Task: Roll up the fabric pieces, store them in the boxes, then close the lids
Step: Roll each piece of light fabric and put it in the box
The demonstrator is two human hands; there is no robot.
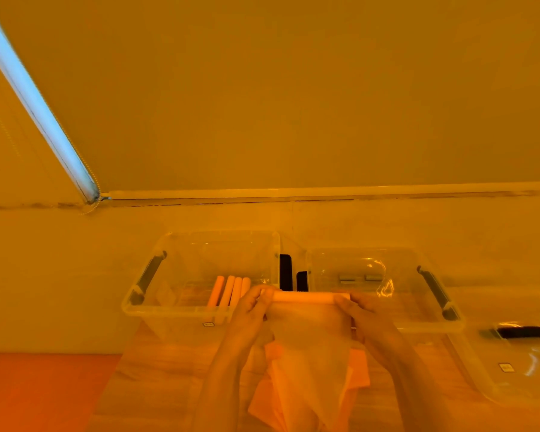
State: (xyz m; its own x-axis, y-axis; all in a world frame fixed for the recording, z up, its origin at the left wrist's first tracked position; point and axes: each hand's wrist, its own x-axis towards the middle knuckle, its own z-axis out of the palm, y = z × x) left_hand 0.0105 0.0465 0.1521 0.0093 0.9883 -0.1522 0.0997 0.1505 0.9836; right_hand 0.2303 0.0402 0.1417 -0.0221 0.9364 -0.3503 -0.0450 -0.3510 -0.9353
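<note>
1. I see the left hand point(252, 307) with fingers curled round the left end of the fabric roll point(309, 297), pinching it.
2. The right hand point(360, 313) grips the roll's right end the same way.
3. The roll is held above the table, in front of both clear boxes; its unrolled fabric point(309, 344) hangs toward me.
4. The left box point(175, 310) holds four finished rolls point(231, 289); the right box point(430, 325) stands open beside it.

Two clear boxes point(200, 275) point(384, 288); four stored rolls point(229, 289); two hands point(253, 310) point(360, 313).
</note>
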